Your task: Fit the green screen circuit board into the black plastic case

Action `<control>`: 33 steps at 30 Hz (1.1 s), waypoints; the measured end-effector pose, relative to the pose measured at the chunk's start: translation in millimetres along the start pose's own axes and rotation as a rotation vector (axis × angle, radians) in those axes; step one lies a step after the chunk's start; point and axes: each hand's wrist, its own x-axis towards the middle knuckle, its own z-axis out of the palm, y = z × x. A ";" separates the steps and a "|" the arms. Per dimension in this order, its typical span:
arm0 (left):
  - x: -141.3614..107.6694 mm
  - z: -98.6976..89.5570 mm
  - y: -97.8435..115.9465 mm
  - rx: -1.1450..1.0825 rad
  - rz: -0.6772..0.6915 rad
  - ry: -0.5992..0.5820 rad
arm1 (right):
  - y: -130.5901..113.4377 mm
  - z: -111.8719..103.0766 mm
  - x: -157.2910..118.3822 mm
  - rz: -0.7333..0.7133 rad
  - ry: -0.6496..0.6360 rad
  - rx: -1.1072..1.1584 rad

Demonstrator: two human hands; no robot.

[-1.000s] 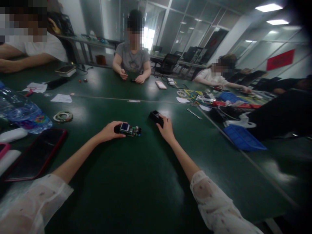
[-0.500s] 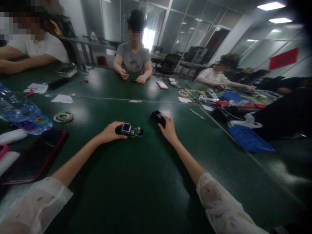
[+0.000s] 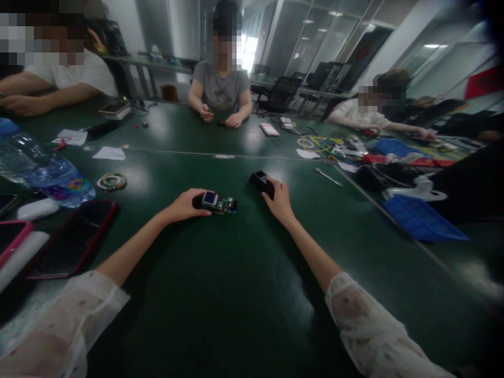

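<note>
Little has changed: left hand (image 3: 184,206) grasps circuit board (image 3: 221,205), right hand (image 3: 282,203) black case (image 3: 259,180), still apart, inside the bench's (image 3: 232,273) far edge.

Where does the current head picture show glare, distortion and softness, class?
Head view: pale sheens on the green tabletop, bright glare behind the person in grey; head view: glass partitions lean, upper right corner dark; head view: fine parts on the circuit board too soft to identify.

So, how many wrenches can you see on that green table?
1: the wrench lies to the right of the right hand, which holds a black case. Others could be hidden in the clutter beyond.
</note>
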 end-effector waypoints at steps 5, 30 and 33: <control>-0.6 0.0 0.5 0.011 -0.007 0.005 | 0.6 0.2 0.0 -0.014 0.001 0.004; 0.7 1.3 -2.5 0.031 -0.012 0.012 | -5.1 -2.2 -2.6 0.005 0.047 -0.052; 0.8 2.0 -3.1 0.031 -0.006 0.023 | -5.0 -3.2 -2.9 0.018 0.056 -0.042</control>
